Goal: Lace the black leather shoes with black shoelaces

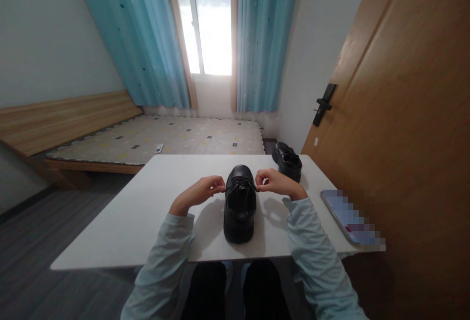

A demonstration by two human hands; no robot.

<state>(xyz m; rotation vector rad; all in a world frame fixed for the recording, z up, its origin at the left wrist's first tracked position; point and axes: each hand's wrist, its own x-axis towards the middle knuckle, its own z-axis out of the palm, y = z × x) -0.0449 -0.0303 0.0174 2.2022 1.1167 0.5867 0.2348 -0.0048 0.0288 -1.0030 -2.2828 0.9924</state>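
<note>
A black lace-up shoe stands upright on the white table, its toe pointing away from me and its heel towards me. At its left side my left hand pinches one end of the black shoelace. On the opposite side my right hand is closed on the other lace end. Both ends are drawn out sideways from the top of the shoe. A second black shoe rests farther back on the right, just beyond my right hand.
A phone-like device, partly pixelated, lies along the table's right edge. Close by on the right is a wooden door with a black handle. Behind the table is a bed with a small white object on it.
</note>
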